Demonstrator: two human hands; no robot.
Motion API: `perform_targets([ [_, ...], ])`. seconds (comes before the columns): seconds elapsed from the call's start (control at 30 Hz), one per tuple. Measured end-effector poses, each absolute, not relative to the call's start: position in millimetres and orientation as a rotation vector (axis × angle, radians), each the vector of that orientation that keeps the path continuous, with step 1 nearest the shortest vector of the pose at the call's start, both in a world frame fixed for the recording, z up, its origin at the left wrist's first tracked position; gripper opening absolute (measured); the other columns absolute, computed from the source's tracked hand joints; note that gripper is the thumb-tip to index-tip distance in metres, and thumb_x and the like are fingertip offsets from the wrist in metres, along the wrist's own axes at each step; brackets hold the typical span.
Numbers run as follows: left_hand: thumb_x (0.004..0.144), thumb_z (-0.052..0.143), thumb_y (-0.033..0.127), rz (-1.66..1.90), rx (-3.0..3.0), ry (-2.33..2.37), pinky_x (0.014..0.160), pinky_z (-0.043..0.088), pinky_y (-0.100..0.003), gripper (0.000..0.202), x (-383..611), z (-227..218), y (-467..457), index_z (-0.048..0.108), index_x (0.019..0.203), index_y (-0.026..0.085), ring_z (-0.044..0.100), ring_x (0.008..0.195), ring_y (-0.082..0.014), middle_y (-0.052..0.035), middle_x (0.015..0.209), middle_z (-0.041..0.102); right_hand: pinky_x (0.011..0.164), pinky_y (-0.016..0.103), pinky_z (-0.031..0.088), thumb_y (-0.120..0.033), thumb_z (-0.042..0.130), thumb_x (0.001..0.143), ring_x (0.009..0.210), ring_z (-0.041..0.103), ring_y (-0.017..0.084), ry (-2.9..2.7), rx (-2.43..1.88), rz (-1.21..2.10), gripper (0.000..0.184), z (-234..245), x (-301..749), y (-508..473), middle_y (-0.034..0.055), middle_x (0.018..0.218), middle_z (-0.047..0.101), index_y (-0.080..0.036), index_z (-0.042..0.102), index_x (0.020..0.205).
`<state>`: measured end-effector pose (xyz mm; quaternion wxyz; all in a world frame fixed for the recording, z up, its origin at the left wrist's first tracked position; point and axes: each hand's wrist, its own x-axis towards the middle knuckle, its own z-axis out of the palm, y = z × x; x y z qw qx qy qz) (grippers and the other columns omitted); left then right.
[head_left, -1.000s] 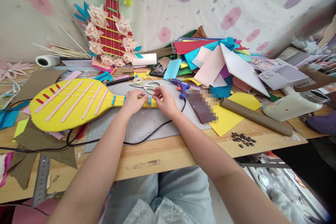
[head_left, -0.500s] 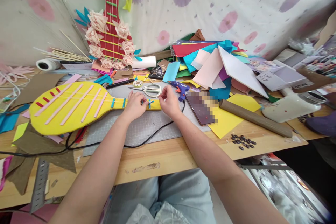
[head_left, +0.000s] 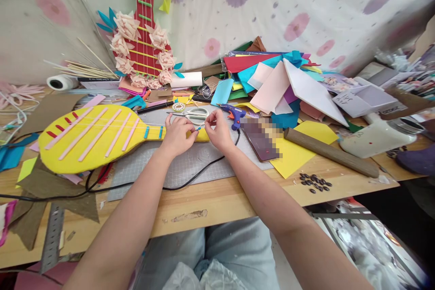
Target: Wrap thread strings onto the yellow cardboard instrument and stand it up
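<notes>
Yellow model guitar lay on tabletop, 9 o'clock to centre; pink strips, two blue frets fitted. Neck end looked unfinished: left hand at small blue peg, right hand at its 3 o'clock; couldn't tell either grip's hold

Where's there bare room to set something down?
The wooden tabletop between cutting mat and front edge; a smaller patch right of the black oval pieces. Behind the glue gun, piled coloured sheets make it crowded.
</notes>
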<state>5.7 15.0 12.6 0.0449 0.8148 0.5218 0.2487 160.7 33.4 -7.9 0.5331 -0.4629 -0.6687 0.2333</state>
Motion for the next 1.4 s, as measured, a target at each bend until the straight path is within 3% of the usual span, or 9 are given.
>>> perform_targets([
  [0.27,0.073,0.053,0.021,0.833,2.536,1.588,0.106,0.022,-0.048,0.020,7.8,13.3,14.9,0.060,0.054,0.022,0.051,0.101,-0.0218,-0.0019,0.091,0.063,0.063,0.028,0.044,-0.012,0.044,0.067,0.063,0.047,0.013,-1.672,-1.227,0.514,0.020,-8.8,155.7,31.3,-0.0032,0.067,0.044,-0.024,0.030,0.072],
  [0.47,0.070,0.051,0.015,0.775,2.548,1.516,0.106,0.023,-0.048,0.024,9.3,14.4,14.2,0.055,0.047,0.020,0.048,0.104,-0.0228,-0.0033,0.094,0.062,0.061,0.029,0.043,-0.011,0.045,0.068,0.063,0.048,0.015,-1.704,-1.296,0.472,0.022,-7.7,151.1,29.2,-0.0033,0.066,0.044,-0.024,0.028,0.072],
  [0.63,0.075,0.053,0.022,0.821,2.544,1.573,0.106,0.022,-0.048,0.019,6.0,14.3,14.5,0.065,0.060,0.023,0.047,0.110,-0.0242,-0.0036,0.105,0.061,0.069,0.030,0.049,-0.014,0.048,0.073,0.068,0.054,0.013,-1.614,-1.169,0.552,0.019,-5.1,156.5,31.9,-0.0022,0.071,0.050,-0.024,0.031,0.076],
  [0.77,0.075,0.056,0.025,0.850,2.524,1.593,0.106,0.020,-0.049,0.013,4.3,12.7,15.4,0.069,0.077,0.026,0.045,0.115,-0.0248,-0.0030,0.114,0.060,0.073,0.030,0.052,-0.025,0.054,0.077,0.080,0.059,0.013,-1.615,-0.924,0.782,0.020,1.3,165.7,27.9,0.0001,0.083,0.057,-0.024,0.036,0.086],
  [0.93,0.076,0.057,0.026,0.872,2.495,1.590,0.107,0.018,-0.049,0.012,6.7,10.8,16.3,0.069,0.078,0.026,0.046,0.115,-0.0242,-0.0032,0.111,0.062,0.075,0.031,0.052,-0.033,0.055,0.078,0.085,0.059,0.014,-1.557,-0.881,0.845,0.025,3.8,177.5,27.0,0.0026,0.092,0.058,-0.024,0.036,0.092],
  [1.13,0.078,0.056,0.028,0.898,2.468,1.623,0.109,0.015,-0.049,0.014,8.3,10.3,15.7,0.069,0.082,0.027,0.046,0.115,-0.0233,-0.0027,0.110,0.063,0.074,0.033,0.052,-0.043,0.072,0.064,0.087,0.058,0.015,-1.727,-0.979,0.907,0.060,-4.8,175.1,29.8,0.0068,0.106,0.054,-0.023,0.039,0.109],
  [1.23,0.076,0.056,0.023,0.874,2.484,1.628,0.109,0.015,-0.050,0.019,7.5,9.6,16.0,0.069,0.088,0.028,0.045,0.116,-0.0235,-0.0023,0.113,0.062,0.072,0.034,0.053,-0.044,0.076,0.059,0.083,0.059,0.015,-1.729,-1.016,0.900,0.069,-10.5,166.9,29.3,0.0062,0.103,0.056,-0.022,0.039,0.113],
  [1.4,0.073,0.055,0.017,0.851,2.529,1.620,0.109,0.015,-0.051,0.023,7.5,7.7,16.8,0.068,0.088,0.027,0.044,0.118,-0.0240,-0.0023,0.116,0.061,0.075,0.035,0.052,-0.039,0.074,0.062,0.080,0.060,0.015,-1.694,-0.998,0.860,0.061,-17.0,160.7,31.5,0.0034,0.095,0.059,-0.022,0.040,0.110],
])
